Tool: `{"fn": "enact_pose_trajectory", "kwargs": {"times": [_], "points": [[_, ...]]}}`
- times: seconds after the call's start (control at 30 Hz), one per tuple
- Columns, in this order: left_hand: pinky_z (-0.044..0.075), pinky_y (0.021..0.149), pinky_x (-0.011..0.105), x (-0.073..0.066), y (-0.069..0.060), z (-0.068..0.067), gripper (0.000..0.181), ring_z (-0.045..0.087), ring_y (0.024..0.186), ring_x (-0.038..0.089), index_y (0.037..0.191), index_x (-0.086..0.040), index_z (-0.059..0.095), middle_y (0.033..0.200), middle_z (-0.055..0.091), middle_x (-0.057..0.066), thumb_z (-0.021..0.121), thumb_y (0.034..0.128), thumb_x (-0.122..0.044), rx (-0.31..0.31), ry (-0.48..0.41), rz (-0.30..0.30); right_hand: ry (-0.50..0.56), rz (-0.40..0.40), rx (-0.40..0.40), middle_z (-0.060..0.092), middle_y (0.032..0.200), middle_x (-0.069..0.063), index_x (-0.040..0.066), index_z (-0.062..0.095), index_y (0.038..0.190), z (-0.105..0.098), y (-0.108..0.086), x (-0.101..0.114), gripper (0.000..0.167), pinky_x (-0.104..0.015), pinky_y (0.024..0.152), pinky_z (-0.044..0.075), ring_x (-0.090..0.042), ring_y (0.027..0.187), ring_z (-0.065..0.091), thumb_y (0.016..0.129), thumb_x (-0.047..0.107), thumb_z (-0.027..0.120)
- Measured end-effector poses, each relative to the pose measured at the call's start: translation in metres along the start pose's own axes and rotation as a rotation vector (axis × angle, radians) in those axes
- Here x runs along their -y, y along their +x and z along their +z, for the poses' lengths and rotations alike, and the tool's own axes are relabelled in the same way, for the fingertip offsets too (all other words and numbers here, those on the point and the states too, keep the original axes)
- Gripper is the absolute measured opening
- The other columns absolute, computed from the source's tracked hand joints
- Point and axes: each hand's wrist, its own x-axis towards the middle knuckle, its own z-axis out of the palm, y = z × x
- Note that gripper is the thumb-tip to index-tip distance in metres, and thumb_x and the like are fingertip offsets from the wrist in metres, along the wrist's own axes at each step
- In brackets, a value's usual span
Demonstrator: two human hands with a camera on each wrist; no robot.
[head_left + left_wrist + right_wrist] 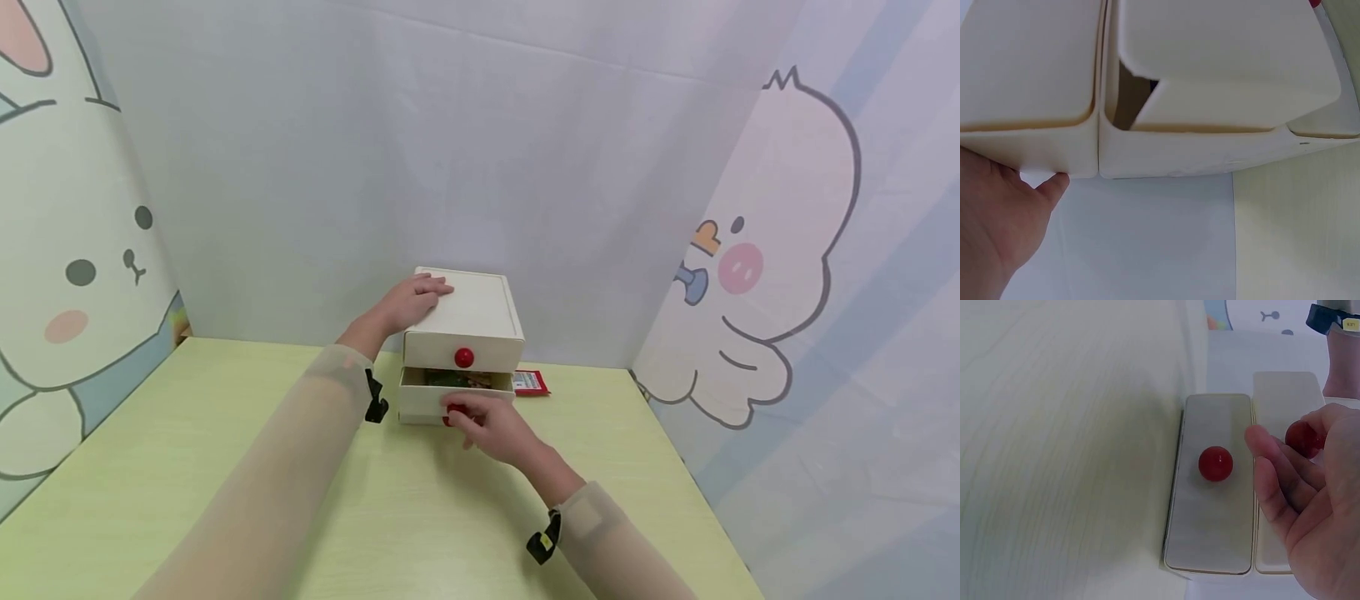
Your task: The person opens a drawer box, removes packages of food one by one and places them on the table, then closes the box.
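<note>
A small white drawer cabinet stands at the table's back. My left hand rests on its top at the left edge, fingers extended; the left wrist view shows part of that hand against the casing. The middle drawer is partly pulled out, with something dark green and patterned inside. My right hand pinches this drawer's red knob between thumb and finger, the other fingers bent beside it. Above, the top drawer's red knob is untouched. The bottom drawer is closed, its red knob free.
A red and white packet lies on the light green-yellow table, just right of the cabinet. Behind the table hangs a pale curtain, with cartoon animal figures on the left and right sides.
</note>
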Motion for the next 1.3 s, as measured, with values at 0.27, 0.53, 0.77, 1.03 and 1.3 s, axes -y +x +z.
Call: {"fn": "enact_pose_trajectory", "kwargs": {"times": [0.27,0.53,0.77,1.03,1.3], "points": [[0.006,0.140,0.059,-0.001,-0.001,0.000,0.051,0.008,0.174,0.032,0.157,-0.013,0.062,0.178,0.039,0.007,0.039,0.1136,-0.025,-0.004,-0.013,0.002,0.004,-0.011,0.004,0.078,0.118,-0.002,0.022,0.074,0.140,0.001,-0.006,0.001,0.030,-0.027,0.069,0.061,-0.012,0.070,0.074,0.112,0.025,0.065],[0.006,0.140,0.059,-0.001,-0.001,0.000,0.051,0.008,0.174,0.032,0.157,-0.013,0.063,0.178,0.040,0.007,0.039,0.1132,-0.025,-0.001,-0.016,0.004,0.018,0.013,0.010,0.078,0.117,-0.012,0.019,0.074,0.140,0.003,-0.010,0.002,0.030,-0.026,0.068,0.060,-0.012,0.071,0.074,0.112,0.027,0.065],[0.006,0.141,0.058,0.000,-0.001,0.000,0.051,0.009,0.174,0.032,0.157,-0.012,0.063,0.178,0.041,0.007,0.040,0.1126,-0.024,-0.005,-0.016,0.006,0.028,0.004,0.012,0.078,0.115,-0.016,0.017,0.074,0.140,0.005,-0.014,0.003,0.031,-0.025,0.067,0.059,-0.011,0.070,0.073,0.113,0.027,0.064],[0.006,0.141,0.058,0.000,-0.001,-0.001,0.051,0.010,0.174,0.031,0.157,-0.011,0.062,0.177,0.041,0.008,0.040,0.1128,-0.025,-0.007,-0.017,0.001,0.020,-0.002,0.003,0.076,0.108,-0.016,0.017,0.075,0.137,0.007,-0.019,0.007,0.028,-0.025,0.064,0.058,-0.009,0.069,0.072,0.112,0.024,0.065],[0.007,0.141,0.058,0.001,0.000,0.000,0.051,0.011,0.174,0.031,0.157,-0.012,0.062,0.177,0.041,0.007,0.040,0.1127,-0.025,-0.007,-0.005,0.003,0.015,-0.013,0.003,0.077,0.106,-0.013,0.014,0.075,0.137,0.009,-0.025,0.010,0.028,-0.025,0.063,0.058,-0.009,0.068,0.072,0.112,0.018,0.065]]}}
